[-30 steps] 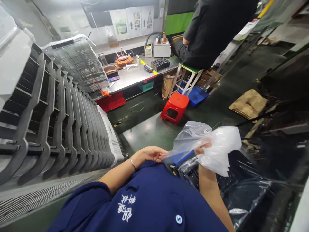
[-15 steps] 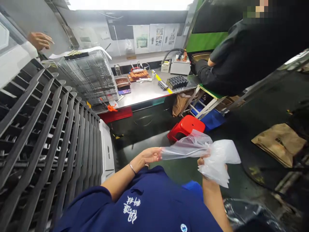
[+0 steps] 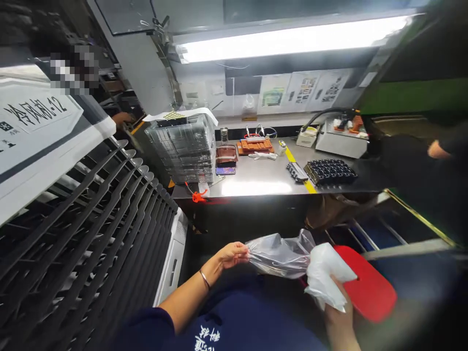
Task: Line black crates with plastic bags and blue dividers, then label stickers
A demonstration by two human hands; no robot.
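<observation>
In front of my body, a clear plastic bag is stretched between both hands. My left hand pinches its gathered end, fingers closed. At the other end, my right hand grips a bunched wad of whitish plastic bags, which covers most of its fingers. I cannot tell whether the stretched bag is separate from the wad. Just behind my right hand is a red plastic stool.
A metal workbench ahead carries wrapped stacked trays, a black parts block and a grey device. A slatted machine stands close on my left. A person in dark clothing sits at right.
My view has shifted, so the bench looks nearer and the stool lies behind my right hand. The bag's end is bunched more tightly at my left hand. Both hands keep their hold.
</observation>
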